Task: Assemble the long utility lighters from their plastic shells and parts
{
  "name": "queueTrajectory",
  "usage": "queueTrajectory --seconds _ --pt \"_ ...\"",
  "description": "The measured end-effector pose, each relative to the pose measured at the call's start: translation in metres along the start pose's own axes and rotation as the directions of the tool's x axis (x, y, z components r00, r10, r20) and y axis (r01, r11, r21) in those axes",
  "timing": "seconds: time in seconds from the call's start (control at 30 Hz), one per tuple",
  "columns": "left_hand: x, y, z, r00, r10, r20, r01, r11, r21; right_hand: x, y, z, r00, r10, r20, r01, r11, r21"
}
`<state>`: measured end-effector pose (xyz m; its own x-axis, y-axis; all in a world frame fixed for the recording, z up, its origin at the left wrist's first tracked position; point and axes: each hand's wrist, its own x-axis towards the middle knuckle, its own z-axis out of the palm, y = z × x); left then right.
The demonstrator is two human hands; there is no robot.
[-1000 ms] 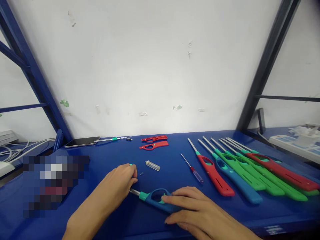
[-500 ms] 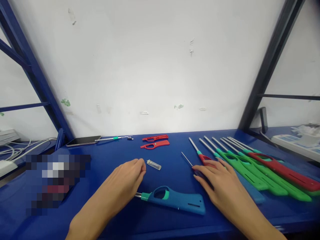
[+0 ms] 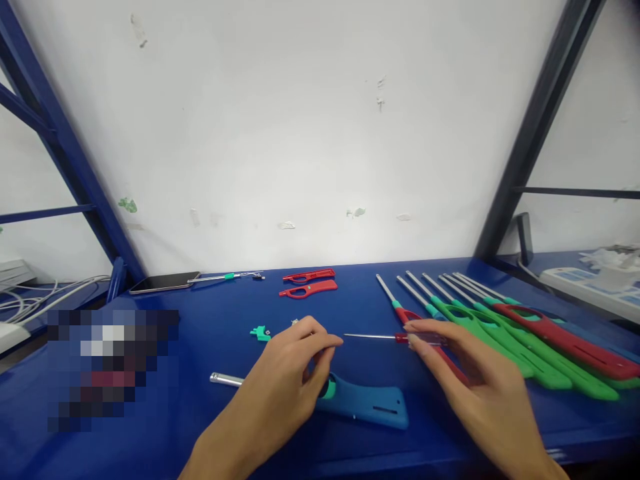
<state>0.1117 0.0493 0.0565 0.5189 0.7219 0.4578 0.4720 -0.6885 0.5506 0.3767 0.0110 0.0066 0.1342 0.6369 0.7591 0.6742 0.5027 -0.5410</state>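
Observation:
My right hand (image 3: 465,373) grips a screwdriver (image 3: 393,337) with a red and clear handle, its thin shaft pointing left. The tip ends just right of my left hand (image 3: 295,367), whose thumb and fingers are pinched together; what they hold, if anything, is hidden. Below lies a blue gas lighter (image 3: 373,400) with a green trigger and metal tube, partly covered by my left hand. A small green plastic piece (image 3: 259,333) sits left of that hand. Under my right hand, a red lighter (image 3: 400,308) is partly hidden. The clear fuel tank is almost wholly behind my left hand.
Several green, red and blue lighters (image 3: 540,327) lie in a row at right. Two red shell halves (image 3: 313,289) lie at the back, left of them a metal rod (image 3: 213,278) with a green collar and a phone (image 3: 165,283). Blue posts (image 3: 65,140) frame the table.
My right hand has lifted the screwdriver and turned its shaft leftward. My left hand has moved right, over the blue lighter, uncovering the green piece and the lighter's metal tube.

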Motion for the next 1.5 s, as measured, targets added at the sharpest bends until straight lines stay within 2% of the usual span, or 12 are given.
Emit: queueTrajectory --seconds 0.07,0.1,0.2,0.3,0.5,0.93,1.13,1.37,1.5 --pt "0.002 0.004 0.005 0.997 -0.047 -0.053 0.042 0.994 -0.097 -0.002 -0.002 -0.003 1.0 -0.001 -0.032 0.002 0.998 0.056" --pt "0.002 0.005 0.007 0.991 -0.111 -0.075 0.096 0.979 -0.181 -0.003 -0.002 -0.005 0.998 -0.018 -0.054 0.022 0.997 0.077" --pt "0.006 0.01 0.014 0.932 -0.352 -0.081 0.277 0.842 -0.463 -0.004 -0.003 -0.008 0.988 -0.091 -0.127 0.104 0.989 0.102" --pt "0.009 0.013 0.017 0.897 -0.438 -0.063 0.325 0.749 -0.577 -0.004 -0.002 -0.009 0.979 -0.131 -0.157 0.151 0.981 0.119" --pt "0.01 0.01 0.015 0.898 -0.439 -0.015 0.3 0.638 -0.709 -0.004 -0.002 -0.009 0.981 -0.124 -0.147 0.143 0.982 0.126" --pt "0.011 0.011 0.016 0.907 -0.42 0.022 0.287 0.579 -0.763 -0.006 -0.004 -0.009 0.98 0.077 -0.186 -0.051 0.988 0.145" --pt "0.009 0.015 0.016 0.906 -0.422 0.034 0.297 0.577 -0.761 -0.007 -0.009 -0.007 0.951 0.227 -0.212 -0.18 0.959 0.22" --pt "0.007 0.011 0.019 0.924 -0.379 0.046 0.26 0.535 -0.804 -0.007 -0.013 -0.005 0.929 0.287 -0.233 -0.225 0.939 0.259" --pt "0.007 0.011 0.019 0.931 -0.362 0.051 0.25 0.529 -0.811 -0.005 -0.009 -0.007 0.939 0.259 -0.226 -0.207 0.951 0.23"
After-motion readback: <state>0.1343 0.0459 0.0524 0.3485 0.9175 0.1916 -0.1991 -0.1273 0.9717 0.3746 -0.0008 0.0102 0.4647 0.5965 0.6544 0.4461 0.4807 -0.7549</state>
